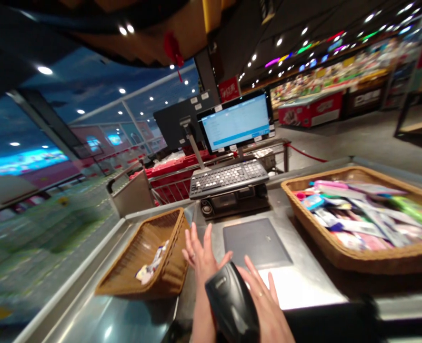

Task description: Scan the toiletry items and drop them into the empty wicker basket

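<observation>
A black barcode scanner (pixel 232 300) stands tilted in the foreground, covering parts of both hands. My left hand (pixel 203 259) reaches up just left of the scanner, fingers spread and holding nothing. To the scanner's right, my right hand (pixel 266 297) has its visible fingers stretched apart, with a ring on one of them. Whether either hand touches the scanner cannot be made out. Nearest my left hand is a tilted wicker basket (pixel 180 224) with a few small packets (pixel 152 269) inside. Ahead of my right hand, a dark grey pad (pixel 256 243) lies on the metal counter (pixel 307 281).
A keyboard (pixel 228 177) sits on a dark stand below a lit monitor (pixel 237 121). On the right, a larger wicker basket (pixel 357 259) holds many colourful packaged items. Red shopping baskets (pixel 175 166) are behind the counter. The metal counter edge (pixel 71 276) runs along the left.
</observation>
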{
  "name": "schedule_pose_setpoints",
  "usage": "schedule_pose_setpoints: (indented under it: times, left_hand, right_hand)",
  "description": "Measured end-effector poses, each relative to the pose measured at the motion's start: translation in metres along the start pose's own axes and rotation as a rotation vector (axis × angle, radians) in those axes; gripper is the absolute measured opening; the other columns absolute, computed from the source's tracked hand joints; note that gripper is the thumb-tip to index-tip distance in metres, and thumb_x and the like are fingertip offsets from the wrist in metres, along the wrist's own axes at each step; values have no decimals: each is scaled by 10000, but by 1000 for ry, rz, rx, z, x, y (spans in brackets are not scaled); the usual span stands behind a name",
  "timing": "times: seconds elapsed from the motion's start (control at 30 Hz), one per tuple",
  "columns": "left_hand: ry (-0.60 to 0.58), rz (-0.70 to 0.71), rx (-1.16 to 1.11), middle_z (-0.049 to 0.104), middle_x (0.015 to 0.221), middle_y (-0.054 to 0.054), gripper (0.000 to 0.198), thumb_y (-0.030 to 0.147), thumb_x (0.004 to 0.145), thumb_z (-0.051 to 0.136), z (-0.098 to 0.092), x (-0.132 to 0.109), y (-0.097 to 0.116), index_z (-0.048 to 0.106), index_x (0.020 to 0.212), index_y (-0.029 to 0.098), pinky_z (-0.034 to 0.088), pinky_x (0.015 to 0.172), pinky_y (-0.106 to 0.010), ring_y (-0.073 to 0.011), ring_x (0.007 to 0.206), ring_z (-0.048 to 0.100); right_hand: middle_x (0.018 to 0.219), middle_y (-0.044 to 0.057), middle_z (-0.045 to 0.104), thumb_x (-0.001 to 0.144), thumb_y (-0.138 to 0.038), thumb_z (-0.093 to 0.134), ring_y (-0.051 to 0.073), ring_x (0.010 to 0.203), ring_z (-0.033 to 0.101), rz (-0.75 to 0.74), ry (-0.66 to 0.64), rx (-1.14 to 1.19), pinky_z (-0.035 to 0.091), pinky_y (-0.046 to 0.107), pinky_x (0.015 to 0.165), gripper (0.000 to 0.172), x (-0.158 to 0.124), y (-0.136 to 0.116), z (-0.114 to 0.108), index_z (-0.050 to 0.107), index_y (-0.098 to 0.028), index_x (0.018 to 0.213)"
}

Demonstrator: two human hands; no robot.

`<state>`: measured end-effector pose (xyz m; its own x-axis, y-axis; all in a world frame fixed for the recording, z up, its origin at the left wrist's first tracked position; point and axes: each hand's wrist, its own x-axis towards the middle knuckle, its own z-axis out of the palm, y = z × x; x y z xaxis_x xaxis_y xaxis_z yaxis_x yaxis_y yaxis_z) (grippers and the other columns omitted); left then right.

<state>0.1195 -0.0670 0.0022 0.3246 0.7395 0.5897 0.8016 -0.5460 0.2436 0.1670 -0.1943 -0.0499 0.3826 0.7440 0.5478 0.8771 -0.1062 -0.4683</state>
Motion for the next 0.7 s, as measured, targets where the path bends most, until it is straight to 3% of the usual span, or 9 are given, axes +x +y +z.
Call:
schedule_pose_setpoints:
  times: [0.23, 0.43, 0.57, 0.7]
  left_hand:
    - [-16, 15, -11, 284, 1567, -143, 749, 298, 653, 785, -1, 2, 13, 519, 1353, 308, 247, 1090, -672, -377, 1454, 211]
    - [-46, 26, -20, 275, 1574, -135, 784, 320, 633, 800, 1, 3, 25, 509, 1360, 318, 255, 1086, -674, -381, 1458, 202]
    - [-52, 30, -32, 274, 1575, -130, 787, 314, 628, 803, 1, 4, 32, 511, 1358, 322, 248, 1091, -670, -382, 1461, 193]
    - [-64, 36, -45, 274, 1575, -136, 793, 311, 622, 809, 1, 6, 39, 515, 1359, 314, 263, 1078, -681, -391, 1459, 196]
  right_hand:
    - [1355, 54, 603, 946, -205, 366, 293, 1336, 479, 48, 21, 47, 252, 642, 1118, 391, 2, 0, -22, 598, -278, 1252]
    - [1350, 60, 606, 943, -176, 358, 303, 1326, 489, 68, 35, 56, 278, 657, 1096, 417, 3, 6, -28, 586, -275, 1278]
    - [1370, 60, 591, 930, -182, 395, 277, 1336, 481, 74, 127, 74, 259, 589, 1142, 458, 1, 10, -30, 519, -299, 1355]
    - [1404, 94, 556, 934, -196, 381, 291, 1330, 486, 82, 169, 80, 274, 609, 1134, 546, -1, 13, -30, 348, -302, 1470]
